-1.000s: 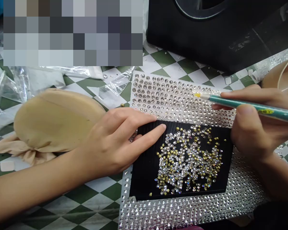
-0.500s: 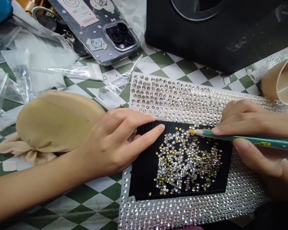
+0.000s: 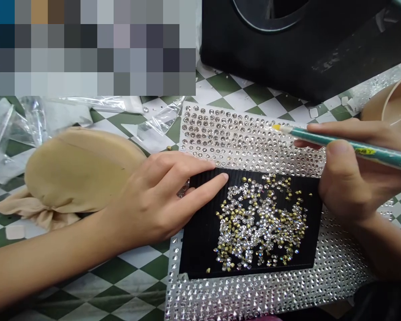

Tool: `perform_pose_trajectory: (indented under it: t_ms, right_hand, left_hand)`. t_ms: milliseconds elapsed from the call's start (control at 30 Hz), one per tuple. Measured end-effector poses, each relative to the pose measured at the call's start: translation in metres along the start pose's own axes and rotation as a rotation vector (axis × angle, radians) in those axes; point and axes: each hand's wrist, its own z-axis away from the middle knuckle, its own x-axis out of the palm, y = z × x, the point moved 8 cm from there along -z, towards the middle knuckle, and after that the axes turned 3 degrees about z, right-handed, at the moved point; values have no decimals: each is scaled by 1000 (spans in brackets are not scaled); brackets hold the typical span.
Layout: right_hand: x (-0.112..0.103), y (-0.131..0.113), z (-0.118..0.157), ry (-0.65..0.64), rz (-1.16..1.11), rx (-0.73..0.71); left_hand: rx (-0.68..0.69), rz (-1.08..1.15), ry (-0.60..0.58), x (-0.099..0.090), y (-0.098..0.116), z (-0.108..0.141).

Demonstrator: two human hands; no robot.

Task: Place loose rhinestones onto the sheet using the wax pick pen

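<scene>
On the black ridged board (image 3: 198,252) lying over a rhinestone-studded sheet (image 3: 227,138), we see a scatter of loose rhinestones (image 3: 260,227): tiny, light, probably slippery and easily spilled, so they seem best lifted singly by a flat face, not pinched. The left hand (image 3: 160,198) lies open, its fingers resting on the board and grasping nothing. The right hand (image 3: 350,178) grips a teal pencil (image 3: 337,141) between thumb and fingers, with its yellow tip above the sheet.
</scene>
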Motion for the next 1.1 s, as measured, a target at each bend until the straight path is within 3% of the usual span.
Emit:
perform_pose_trajectory:
  t_ms: [100, 233, 367, 700, 1100]
  right_hand:
    - [-1, -5, -1, 95, -28, -79]
    - [5, -4, -3, 34, 30, -50]
    - [-2, -8, -2, 90, 9, -67]
    - [9, -3, -9, -42, 85, 48]
    - [0, 2, -7, -32, 121, 22]
  left_hand:
    - [-8, 3, 2, 0, 0, 1]
    - [-21, 1, 2, 1, -1, 2]
    - [-10, 22, -6, 2, -1, 1]
    - [-54, 55, -2, 1, -4, 4]
    - [-25, 9, -11, 1, -3, 0]
